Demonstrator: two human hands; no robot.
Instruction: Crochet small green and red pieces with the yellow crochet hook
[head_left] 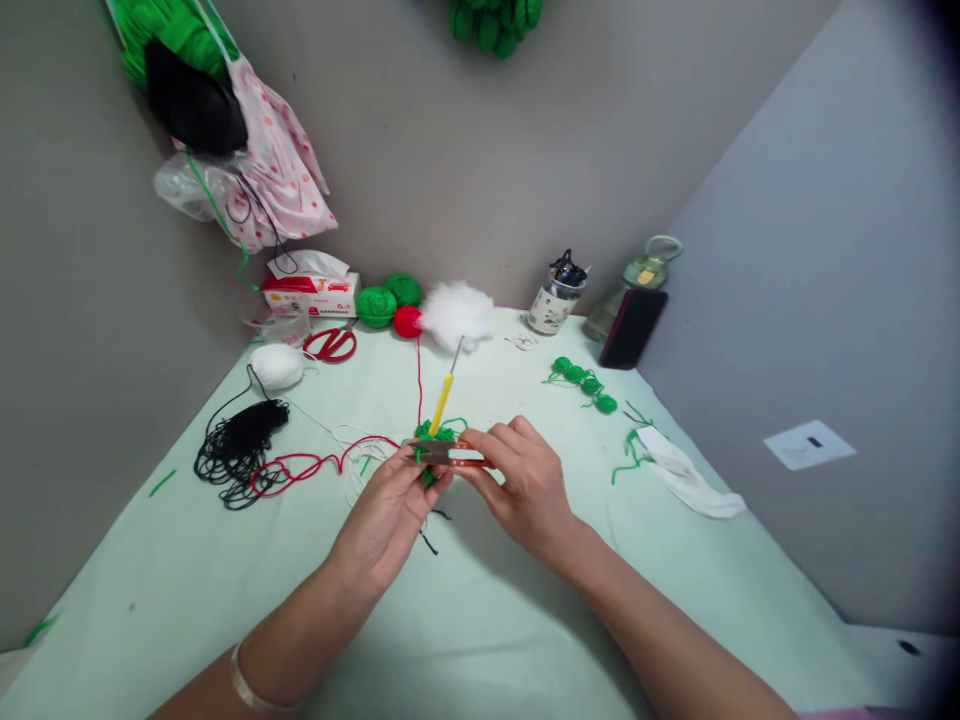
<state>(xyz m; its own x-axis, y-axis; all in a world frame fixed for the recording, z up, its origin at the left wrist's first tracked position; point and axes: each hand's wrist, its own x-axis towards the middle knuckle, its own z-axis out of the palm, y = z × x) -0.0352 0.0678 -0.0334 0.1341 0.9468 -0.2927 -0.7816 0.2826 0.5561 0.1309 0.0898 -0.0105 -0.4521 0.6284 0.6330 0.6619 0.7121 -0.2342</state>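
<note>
In the head view my right hand [525, 482] is closed round a pair of thread snips [472, 460] with orange-brown handles. The dark blades of the snips point left, across a small green crocheted piece [429, 476]. My left hand [386, 520] grips that piece from below, its fingertips close to the blades. Part of the piece is hidden behind the snips and fingers. Just behind it a yellow-handled crochet hook [442, 403] leans up and away, its metal tip near the white stuffing [459, 316]. Whether the hook touches the green piece I cannot tell.
Red yarn [300, 468], white yarn [276, 367] and black yarn [244, 445] lie left, with red scissors [330, 343] behind. Green balls [376, 307] and a tissue box [315, 290] stand at the back. Small green pieces [581, 381], a phone [634, 328] and white cloth [686, 475] are right.
</note>
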